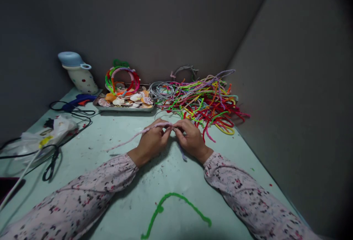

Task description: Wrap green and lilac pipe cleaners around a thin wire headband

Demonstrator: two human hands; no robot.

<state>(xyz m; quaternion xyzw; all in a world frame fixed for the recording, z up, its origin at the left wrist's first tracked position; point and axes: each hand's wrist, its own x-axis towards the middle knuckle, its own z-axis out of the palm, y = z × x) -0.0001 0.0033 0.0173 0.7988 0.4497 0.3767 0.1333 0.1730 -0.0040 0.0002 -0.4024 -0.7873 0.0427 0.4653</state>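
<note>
Near the middle of the table my left hand (152, 140) is closed in a pinch on a pale pink pipe cleaner (135, 136), whose long tail runs over the back of the hand and out to the left. My right hand (191, 138) is also pinched, its fingertips meeting the left ones at the pipe cleaner's other end. A short purple pipe cleaner end (183, 154) shows below the right hand; whether it joins the pink one is hidden by the fingers. Closer to me a bent green pipe cleaner (176, 195) lies on the table.
Behind my hands stand a metal tray (127, 109) of shells with colourful rings on top, coiled grey wire (164, 91) and a heap of pipe cleaners (212, 96). At left are a bottle (79, 76), a blue tool (78, 102), black cables (88, 122) and a plastic bag (55, 131).
</note>
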